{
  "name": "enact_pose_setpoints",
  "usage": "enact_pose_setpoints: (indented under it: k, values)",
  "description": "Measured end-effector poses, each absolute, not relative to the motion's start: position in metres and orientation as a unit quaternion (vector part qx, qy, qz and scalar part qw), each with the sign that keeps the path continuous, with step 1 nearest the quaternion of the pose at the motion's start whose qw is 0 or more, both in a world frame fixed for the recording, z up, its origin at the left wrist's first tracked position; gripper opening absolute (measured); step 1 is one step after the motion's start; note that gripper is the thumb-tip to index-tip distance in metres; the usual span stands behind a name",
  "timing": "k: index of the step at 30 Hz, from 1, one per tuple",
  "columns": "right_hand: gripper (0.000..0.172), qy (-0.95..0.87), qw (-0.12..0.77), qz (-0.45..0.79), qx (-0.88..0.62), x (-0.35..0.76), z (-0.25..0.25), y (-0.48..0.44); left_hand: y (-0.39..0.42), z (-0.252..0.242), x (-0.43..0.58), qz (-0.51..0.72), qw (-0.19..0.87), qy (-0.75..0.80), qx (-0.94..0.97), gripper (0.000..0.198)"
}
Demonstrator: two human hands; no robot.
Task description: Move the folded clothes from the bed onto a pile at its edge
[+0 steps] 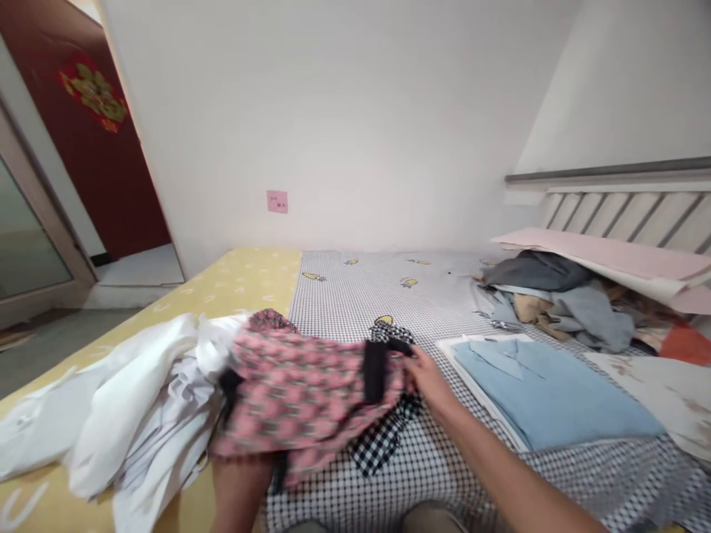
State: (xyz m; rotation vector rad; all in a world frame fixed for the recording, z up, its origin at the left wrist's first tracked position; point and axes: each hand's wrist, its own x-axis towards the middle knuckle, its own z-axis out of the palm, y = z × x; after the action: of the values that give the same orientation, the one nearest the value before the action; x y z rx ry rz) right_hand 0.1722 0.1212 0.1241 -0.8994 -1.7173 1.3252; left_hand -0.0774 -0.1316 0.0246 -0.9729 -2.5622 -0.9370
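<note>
A pink patterned garment with black trim (pixel 300 385) is stretched over the bed in front of me, its left part blurred by motion. My right hand (pixel 425 374) grips its right edge, near a black band. Only the wrist and forearm of my left hand (pixel 238 481) show, reaching under the garment's left side; the fingers are covered by the cloth. Partly beneath the pink garment lies a black-and-white checked cloth (pixel 375 448). Left of it, touching or nearly so, is a heap of white clothes (pixel 133 392).
A folded light-blue shirt (pixel 549 389) lies on the bed to the right, on something white. Behind it are piled grey and tan clothes (pixel 578 303) under pink boards (pixel 611 255). The bed (pixel 378 296) has a yellow and checked cover and meets a white wall (pixel 344 118).
</note>
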Motion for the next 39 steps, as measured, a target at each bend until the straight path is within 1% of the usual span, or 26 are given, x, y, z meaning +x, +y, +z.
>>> enact_pose_setpoints:
  k: [1,2,4,6,8,9,11,15,17,19,21,23,24,26,27,28,29,31,33,35,37,39]
  values:
    - [0.026,-0.664,0.428,0.46,-0.406,0.197,0.106,0.141,-0.132,0.025,-0.076,-0.287,0.143,-0.882,-0.345,0.039]
    - [0.024,-0.67,0.439,0.395,-0.449,0.221,0.088,0.158,-0.132,0.026,-0.075,-0.238,0.166,-0.888,-0.357,0.042]
    - [0.025,-0.672,0.432,0.348,-0.491,0.258,0.057,0.18,-0.131,0.026,-0.072,-0.127,0.201,-0.898,-0.371,0.049]
    - [0.026,-0.764,0.384,0.203,-0.478,0.279,0.03,0.187,-0.131,0.026,-0.071,-0.057,0.206,-0.905,-0.367,0.051]
    - [0.029,-0.827,0.329,0.054,-0.452,0.286,0.011,0.185,-0.129,0.028,-0.07,-0.035,0.189,-0.914,-0.357,0.051]
    - [0.031,-0.84,0.31,0.002,-0.445,0.286,0.005,0.183,-0.128,0.029,-0.07,-0.036,0.175,-0.921,-0.346,0.051]
    - [0.032,-0.847,0.295,-0.044,-0.441,0.283,-0.003,0.18,-0.125,0.034,-0.07,-0.064,0.137,-0.938,-0.312,0.05]
    - [0.033,-0.847,0.324,-0.031,-0.421,0.282,-0.006,0.182,-0.108,0.056,-0.067,-0.145,0.071,-0.957,-0.242,0.046]
    - [0.032,-0.848,0.334,-0.024,-0.412,0.283,-0.006,0.182,-0.092,0.073,-0.057,-0.166,0.096,-0.943,-0.271,0.045]
    - [0.031,-0.848,0.337,-0.02,-0.409,0.284,-0.005,0.182,-0.069,0.093,-0.04,-0.196,0.166,-0.899,-0.355,0.046]
    - [0.03,-0.845,0.341,-0.017,-0.411,0.283,-0.004,0.18,-0.039,0.116,-0.022,-0.2,0.229,-0.846,-0.439,0.058]
    - [0.029,-0.843,0.347,-0.016,-0.411,0.283,-0.003,0.179,-0.005,0.138,-0.008,-0.129,0.231,-0.818,-0.511,0.079]
    - [0.029,-0.842,0.352,-0.015,-0.409,0.282,-0.003,0.179,0.012,0.148,-0.004,-0.086,0.207,-0.815,-0.534,0.091]
    - [0.028,-0.841,0.361,-0.013,-0.403,0.282,-0.004,0.179,0.045,0.16,-0.004,-0.005,0.093,-0.83,-0.549,0.109]
    - [0.028,-0.84,0.366,-0.012,-0.401,0.282,-0.006,0.179,0.059,0.162,-0.006,0.025,0.023,-0.838,-0.544,0.113]
    - [0.029,-0.839,0.369,-0.01,-0.4,0.282,-0.007,0.179,0.071,0.16,-0.008,0.048,-0.044,-0.843,-0.534,0.113]
    - [0.029,-0.838,0.371,-0.008,-0.401,0.282,-0.008,0.179,0.08,0.155,-0.01,0.064,-0.097,-0.843,-0.524,0.109]
    - [0.03,-0.835,0.373,-0.007,-0.404,0.281,-0.01,0.179,0.091,0.139,-0.01,0.074,-0.147,-0.845,-0.509,0.091]
    - [0.029,-0.832,0.375,-0.012,-0.408,0.281,-0.01,0.178,0.091,0.12,-0.005,0.058,-0.146,-0.851,-0.501,0.069]
    - [0.027,-0.83,0.375,-0.016,-0.411,0.281,-0.007,0.177,0.084,0.105,0.004,0.027,-0.13,-0.856,-0.5,0.055]
    - [0.027,-0.831,0.375,-0.009,-0.41,0.281,-0.004,0.177,0.069,0.098,0.013,-0.01,-0.114,-0.86,-0.498,0.05]
    - [0.028,-0.835,0.378,0.01,-0.401,0.283,-0.004,0.178,0.051,0.094,0.025,-0.048,-0.103,-0.866,-0.486,0.052]
